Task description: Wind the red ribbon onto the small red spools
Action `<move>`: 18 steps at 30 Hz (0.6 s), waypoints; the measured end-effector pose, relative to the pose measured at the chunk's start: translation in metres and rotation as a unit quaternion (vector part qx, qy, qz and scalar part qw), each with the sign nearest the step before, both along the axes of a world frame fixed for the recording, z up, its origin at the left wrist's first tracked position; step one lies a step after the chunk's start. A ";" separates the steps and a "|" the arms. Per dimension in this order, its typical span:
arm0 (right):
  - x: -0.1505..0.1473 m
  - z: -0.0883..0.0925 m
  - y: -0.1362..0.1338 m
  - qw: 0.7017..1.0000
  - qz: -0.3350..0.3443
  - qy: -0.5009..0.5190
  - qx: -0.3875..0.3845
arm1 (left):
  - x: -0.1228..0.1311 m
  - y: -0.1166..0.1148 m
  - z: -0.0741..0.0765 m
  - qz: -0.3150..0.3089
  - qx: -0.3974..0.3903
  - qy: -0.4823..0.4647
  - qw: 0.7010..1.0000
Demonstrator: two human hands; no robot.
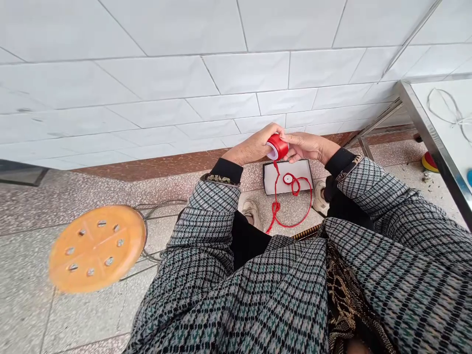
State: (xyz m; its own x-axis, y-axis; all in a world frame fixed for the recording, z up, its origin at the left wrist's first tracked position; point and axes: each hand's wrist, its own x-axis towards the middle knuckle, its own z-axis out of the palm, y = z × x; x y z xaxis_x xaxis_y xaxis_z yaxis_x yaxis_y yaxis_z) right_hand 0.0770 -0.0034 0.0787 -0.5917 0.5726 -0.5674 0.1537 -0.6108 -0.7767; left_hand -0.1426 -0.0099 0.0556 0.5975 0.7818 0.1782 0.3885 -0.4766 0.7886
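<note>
In front of the tiled wall, a spool of red ribbon (279, 147) with a white core is held up between both hands. My left hand (257, 142) grips its left side, with fingers wrapped over the top. On the other side, the fingers of my right hand (307, 146) close against the red winding; some fingertips are hidden. A strand of red ribbon (275, 189) hangs from the spool and loops over the floor. Below the hands lies a shallow white box or lid (270, 181) with dark edges. Inside it rests a smaller red roll (287, 178) with a white centre.
An orange round stool (99, 248) with holes stands at the left. A metal-edged table (429, 130) is at the right, with a thin pale cable (459, 118) on top. Two light shoes (251, 212) flank the box. A red and yellow object (429, 162) sits on the floor.
</note>
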 end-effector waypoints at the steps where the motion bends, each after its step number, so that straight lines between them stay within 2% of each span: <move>1: 0.001 -0.001 0.001 1.000 0.003 -0.002 -0.002 | 0.000 0.000 -0.001 -0.002 -0.004 0.003 1.000; 4: 0.004 -0.001 0.000 1.000 -0.016 -0.002 0.021 | -0.001 0.002 -0.006 0.010 -0.016 0.012 1.000; 8: 0.005 -0.001 -0.004 0.992 -0.081 -0.005 0.096 | 0.001 0.005 -0.014 0.071 -0.011 0.013 0.997; 10: 0.004 -0.003 -0.006 0.991 -0.091 -0.001 0.099 | 0.003 0.007 -0.017 0.085 -0.001 0.000 0.996; 18: 0.007 -0.008 -0.007 0.998 -0.025 -0.001 0.059 | 0.009 -0.001 -0.014 0.020 0.011 -0.016 1.000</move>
State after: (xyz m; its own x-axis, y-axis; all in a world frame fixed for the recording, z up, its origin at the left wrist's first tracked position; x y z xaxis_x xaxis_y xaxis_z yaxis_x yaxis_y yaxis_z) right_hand 0.0837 -0.0105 0.0702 -0.5596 0.6643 -0.4955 0.1268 -0.5222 -0.8433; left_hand -0.1334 -0.0104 0.0414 0.5603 0.8003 0.2135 0.3820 -0.4784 0.7907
